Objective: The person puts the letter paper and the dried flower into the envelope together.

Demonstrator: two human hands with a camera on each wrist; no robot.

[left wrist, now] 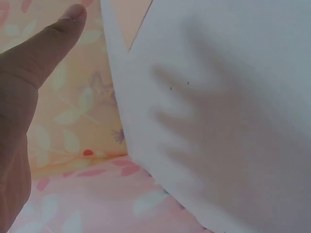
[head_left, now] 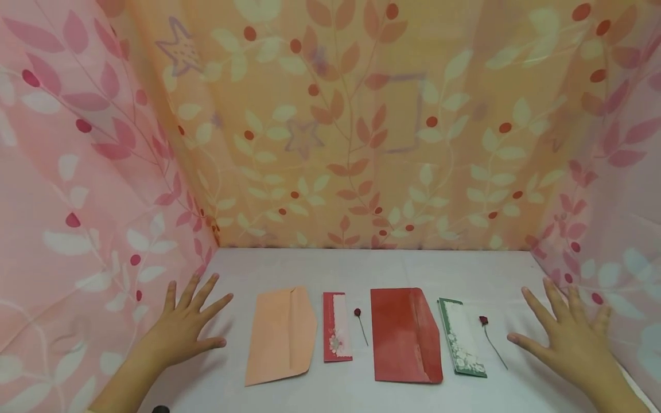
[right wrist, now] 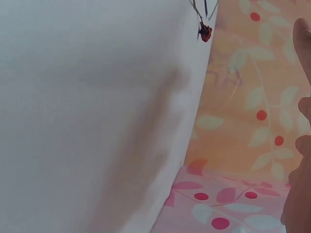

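Observation:
With fingers spread, my left hand (head_left: 183, 330) hovers left of a peach envelope (head_left: 273, 335) and holds nothing. My right hand (head_left: 573, 344), also spread and free of any object, is to the right of a dried red rose (head_left: 483, 321) on a thin stem. Between the hands lie a red and pink floral card (head_left: 337, 338), another small rose (head_left: 357, 313), a red envelope (head_left: 397, 338) and a green-edged floral card (head_left: 459, 338). Both envelope flaps point right. In the left wrist view a corner of the peach envelope (left wrist: 130, 22) shows; the right wrist view shows a rose (right wrist: 205, 33).
All of it lies on a white tabletop (head_left: 310, 267). Leaf-patterned fabric (head_left: 351, 115) hangs behind and along both sides. A small dark round object (head_left: 161, 409) shows at the bottom left edge. Hand shadows fall on the white surface.

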